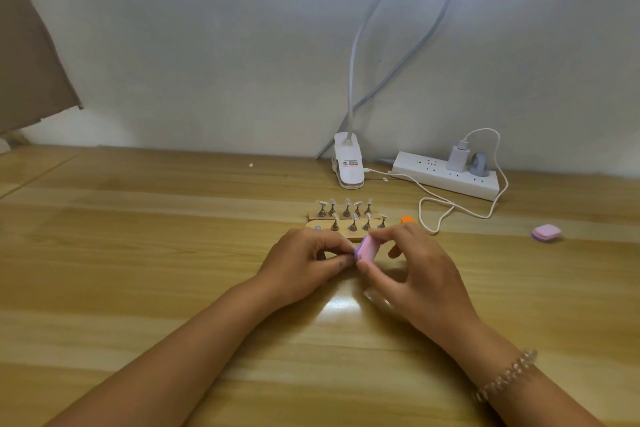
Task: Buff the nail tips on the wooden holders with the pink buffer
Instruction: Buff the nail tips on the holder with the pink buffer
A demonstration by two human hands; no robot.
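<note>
My right hand [412,274] pinches the pink buffer [366,249] between thumb and fingertips just above the table. My left hand [304,265] meets it from the left, fingers curled and pinching something small against the buffer's end; what it holds is hidden by the fingers. Behind the hands lie two wooden holders [323,226], side by side. Each carries a row of small metal stands with pale nail tips [347,207] on top. The near holder's left end shows an empty spot.
A second pink block [547,232] lies at the right. An orange object [407,219] sits right of the holders. A clip lamp base [349,163], a power strip [446,175] and a looping white cable [433,215] occupy the back.
</note>
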